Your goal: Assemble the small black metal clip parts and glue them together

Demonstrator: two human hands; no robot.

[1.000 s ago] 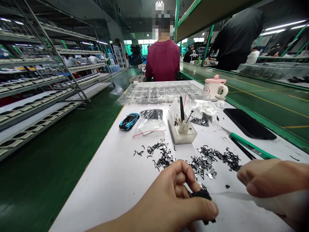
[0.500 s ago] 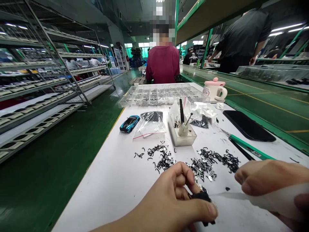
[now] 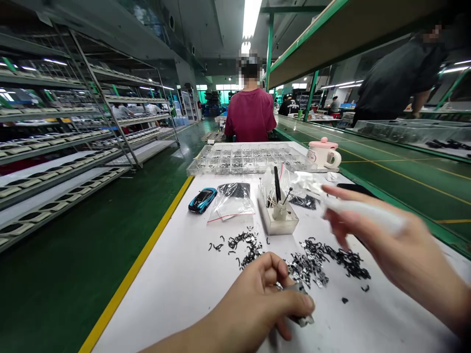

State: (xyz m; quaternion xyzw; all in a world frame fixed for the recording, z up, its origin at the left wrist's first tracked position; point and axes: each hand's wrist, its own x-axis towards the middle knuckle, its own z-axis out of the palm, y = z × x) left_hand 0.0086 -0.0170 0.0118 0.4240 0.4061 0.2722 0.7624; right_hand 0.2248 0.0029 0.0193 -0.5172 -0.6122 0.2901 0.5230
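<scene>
My left hand [image 3: 257, 304] rests low on the white table [image 3: 176, 289], fingers pinched on a small dark and silvery part [image 3: 300, 301] that is blurred. My right hand [image 3: 397, 250] is raised to the right, smeared by motion, gripping a white pen-like tool [image 3: 362, 210] whose tip points left toward a small white tray [image 3: 277, 220] of sticks and a black brush. Between the hands lie several tiny black and silver clips [image 3: 316, 255] scattered in heaps.
A blue toy car [image 3: 202, 199], a plastic bag of black parts [image 3: 231, 198], a clear compartment tray [image 3: 250, 157] and a pink-lidded mug [image 3: 326, 153] stand farther back. A person in a red shirt [image 3: 250, 113] stands beyond. Shelf racks [image 3: 55, 147] line the left aisle.
My right hand has lifted from near the left hand and swung up and away with the white tool. The camera has tilted up; the left hand keeps its pinch.
</scene>
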